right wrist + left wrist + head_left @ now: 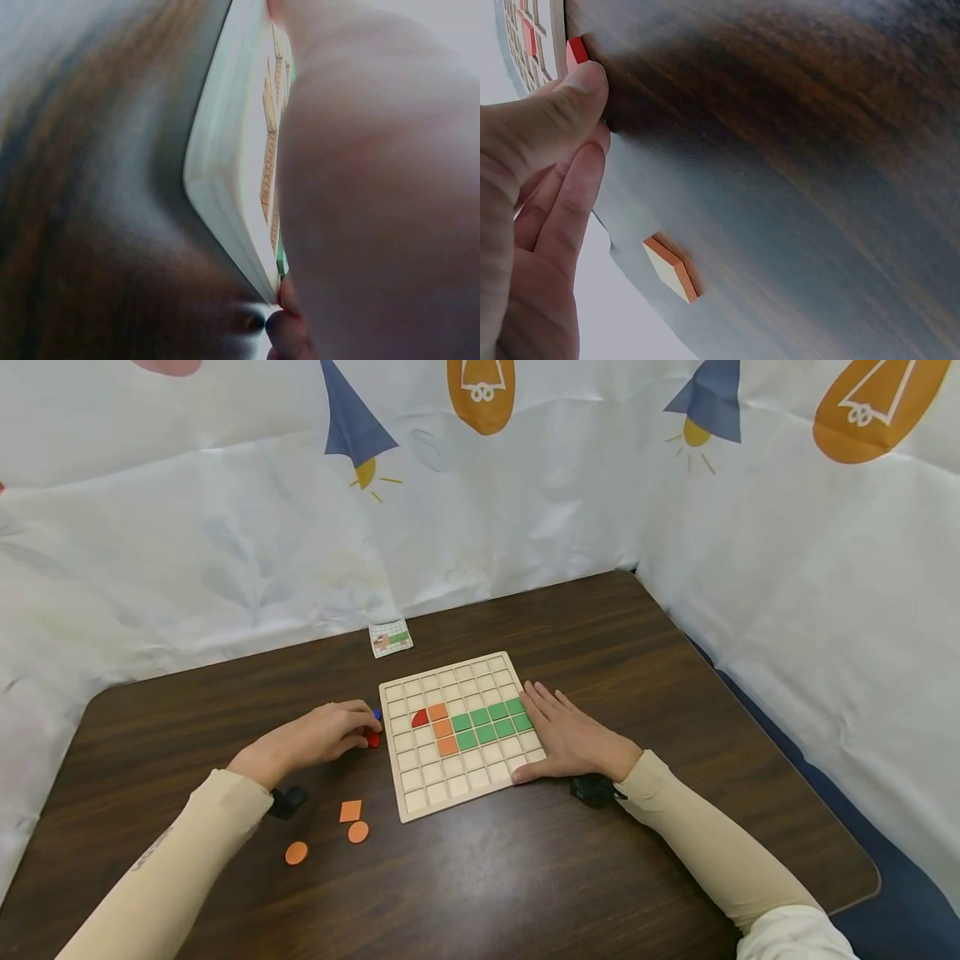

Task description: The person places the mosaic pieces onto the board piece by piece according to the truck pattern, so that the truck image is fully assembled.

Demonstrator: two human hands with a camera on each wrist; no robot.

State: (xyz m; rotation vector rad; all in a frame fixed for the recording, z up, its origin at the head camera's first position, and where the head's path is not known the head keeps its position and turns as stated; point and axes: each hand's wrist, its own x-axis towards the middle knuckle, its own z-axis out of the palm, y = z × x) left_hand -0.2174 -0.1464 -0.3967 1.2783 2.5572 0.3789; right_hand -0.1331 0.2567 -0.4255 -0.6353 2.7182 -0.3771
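My left hand (330, 733) is beside the board's left edge, its thumb and fingertips pinching a small red piece (372, 739). In the left wrist view the red piece (577, 50) shows past the thumb tip, partly hidden by it. A blue piece (377, 714) peeks out just beyond the fingers. The light wooden grid board (420, 797) carries a red quarter-round piece (420, 719), a column of orange squares (442, 727) and two rows of green squares (487, 732). My right hand (566, 735) rests at the board's right edge, fingers extended, thumb at its near corner.
An orange square (350, 811) and two orange discs, one farther left (296, 852) and one nearer the board (358, 832), lie on the dark wood table (480, 893). Behind the board is a small pattern card (391, 638). A white printed cloth (300, 543) hangs along the table's back.
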